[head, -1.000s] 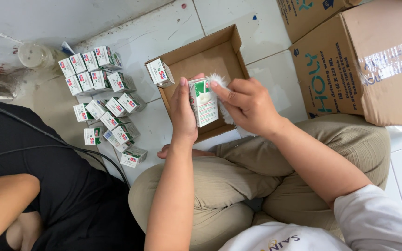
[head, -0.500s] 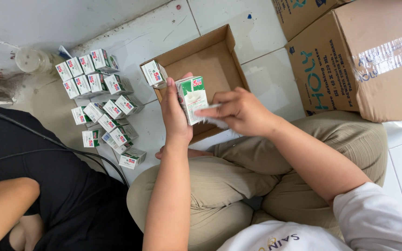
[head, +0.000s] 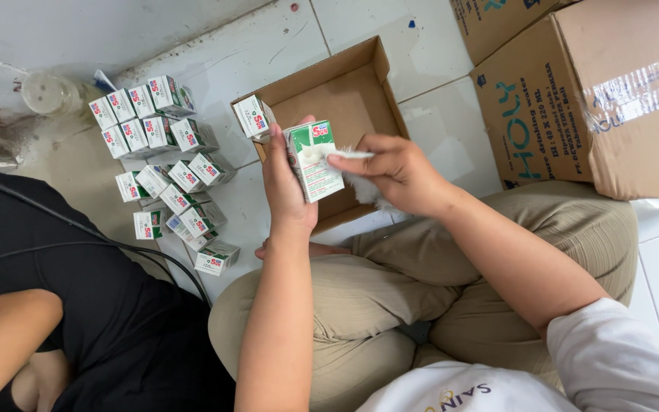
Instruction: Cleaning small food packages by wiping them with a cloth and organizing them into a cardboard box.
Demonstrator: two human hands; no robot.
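Green and white, the small carton (head: 314, 159) stands upright in the left hand (head: 287, 187), which grips it from the side above an open cardboard tray (head: 360, 84) on the tiled floor (head: 226, 57). The right hand (head: 400, 169) pinches a white cloth (head: 352, 155) against the carton's top (part of the cloth hangs below the palm). One more carton (head: 252, 115) leans on the tray's left wall. A cluster of like cartons (head: 165, 156) lies on the floor to the left, near another person's black-clad leg (head: 78, 305).
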